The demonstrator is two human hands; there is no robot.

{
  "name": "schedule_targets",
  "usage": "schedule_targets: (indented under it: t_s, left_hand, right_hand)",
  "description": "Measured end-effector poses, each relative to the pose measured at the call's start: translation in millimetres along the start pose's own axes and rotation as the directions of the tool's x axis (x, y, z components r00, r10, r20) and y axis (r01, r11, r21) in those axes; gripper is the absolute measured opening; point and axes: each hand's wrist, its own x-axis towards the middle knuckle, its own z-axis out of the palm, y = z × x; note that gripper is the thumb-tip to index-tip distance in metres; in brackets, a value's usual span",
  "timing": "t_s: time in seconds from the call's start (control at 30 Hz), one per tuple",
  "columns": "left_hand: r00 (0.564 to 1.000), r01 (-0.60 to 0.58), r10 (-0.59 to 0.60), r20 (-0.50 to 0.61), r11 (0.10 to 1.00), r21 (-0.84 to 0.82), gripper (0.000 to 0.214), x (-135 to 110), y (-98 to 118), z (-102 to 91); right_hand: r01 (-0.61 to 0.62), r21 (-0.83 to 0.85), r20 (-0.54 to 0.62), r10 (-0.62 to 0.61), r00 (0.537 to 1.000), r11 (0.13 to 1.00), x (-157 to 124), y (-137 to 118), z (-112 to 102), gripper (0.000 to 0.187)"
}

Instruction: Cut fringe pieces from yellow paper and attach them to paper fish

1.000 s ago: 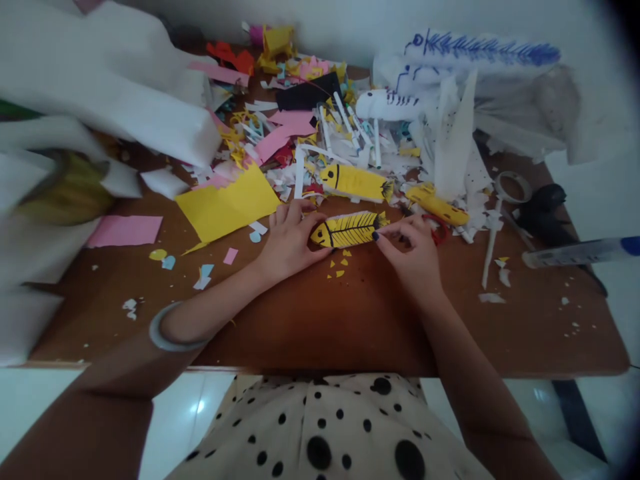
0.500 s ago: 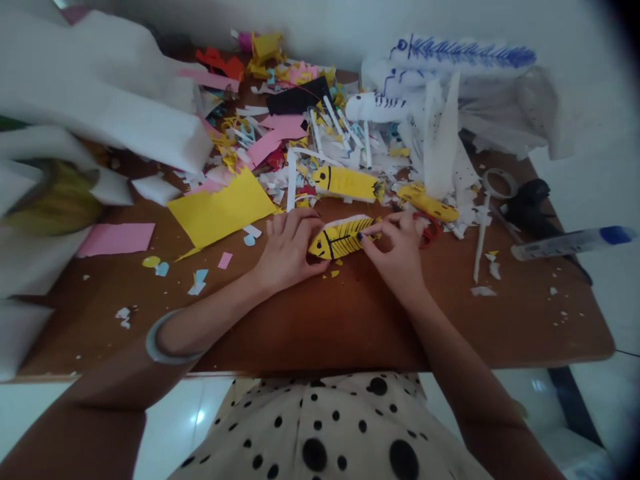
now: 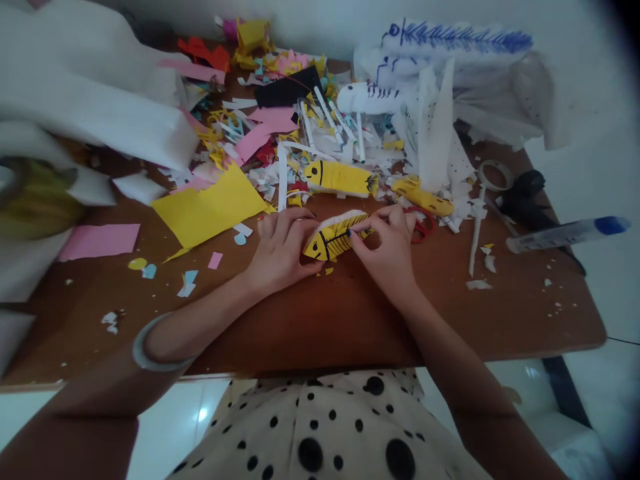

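A small yellow paper fish [image 3: 330, 244] with black drawn lines and a white edge lies between my hands, its head toward the left. My left hand [image 3: 280, 247] holds it at the head end, thumb in front and fingers behind. Over the tail end, my right hand [image 3: 387, 250] is closed on the fish, thumb and forefinger pinching at its body; most of the tail is hidden. Just behind rests a second yellow fish [image 3: 343, 179], and red-handled scissors [image 3: 423, 225] lie partly hidden beside my right hand.
Paper scraps and white markers [image 3: 329, 115] are heaped at the back of the brown table [image 3: 310, 333]. A yellow sheet [image 3: 210, 207] lies left, white foam blocks [image 3: 125, 113] beyond it. A tape roll [image 3: 495, 175] and a clear tube with blue cap [image 3: 565, 235] are right.
The fish has tilted slightly, so more of its white upper edge shows. Both hands stay on it. The whole scene has shifted a little left in view.
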Motion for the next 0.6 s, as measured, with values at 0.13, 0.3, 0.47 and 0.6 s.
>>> schedule_targets:
  t_s: [0.13,0.3,0.47,0.6]
  left_hand:
    - [1.000,-0.009,0.009,-0.009,1.000,-0.013,0.053,-0.6,0.5,0.1]
    - [1.000,-0.019,0.018,-0.022,1.000,-0.010,0.054,-1.3,0.4,0.3]
    - [1.000,-0.011,0.011,-0.006,1.000,0.020,0.052,-1.8,0.7,0.8]
    - [1.000,-0.005,0.005,-0.001,0.999,0.040,0.053,-1.6,0.8,0.6]
  right_hand:
    - [0.002,0.005,0.003,-0.002,1.000,1.000,0.3,-0.9,-0.7,0.008]
    - [-0.009,0.004,-0.013,0.009,1.000,1.000,0.2,-0.1,-0.9,0.006]
    - [-0.003,0.005,-0.001,0.003,1.000,1.000,-0.2,-1.6,-0.9,0.006]
    - [-0.010,-0.011,-0.055,0.009,0.998,1.000,3.1,6.1,-3.2,0.005]
